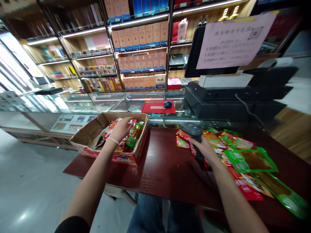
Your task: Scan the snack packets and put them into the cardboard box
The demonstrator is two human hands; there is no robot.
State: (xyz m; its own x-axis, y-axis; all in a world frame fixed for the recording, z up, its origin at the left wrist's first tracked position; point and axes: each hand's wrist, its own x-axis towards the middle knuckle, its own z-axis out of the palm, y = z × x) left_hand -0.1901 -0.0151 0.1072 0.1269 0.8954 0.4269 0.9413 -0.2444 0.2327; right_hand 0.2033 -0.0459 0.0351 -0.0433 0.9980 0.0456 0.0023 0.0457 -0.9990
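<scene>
My left hand (121,128) reaches into an open cardboard box (91,129) on the dark red table (160,165) and rests on the red and green snack packets (133,136) inside; whether the fingers grip one I cannot tell. My right hand (204,149) is closed around the handle of a black barcode scanner (193,131), held just above the table. To the right of that hand lie several red and green snack packets (250,160), spread flat over the table.
Behind the table runs a glass counter (102,103) carrying a red mouse pad (157,106) with a mouse (167,104), and a black register with printer (233,94). A pink notice (233,38) hangs on the monitor. Shelves of boxed goods (141,48) fill the back wall. Grey floor lies at left.
</scene>
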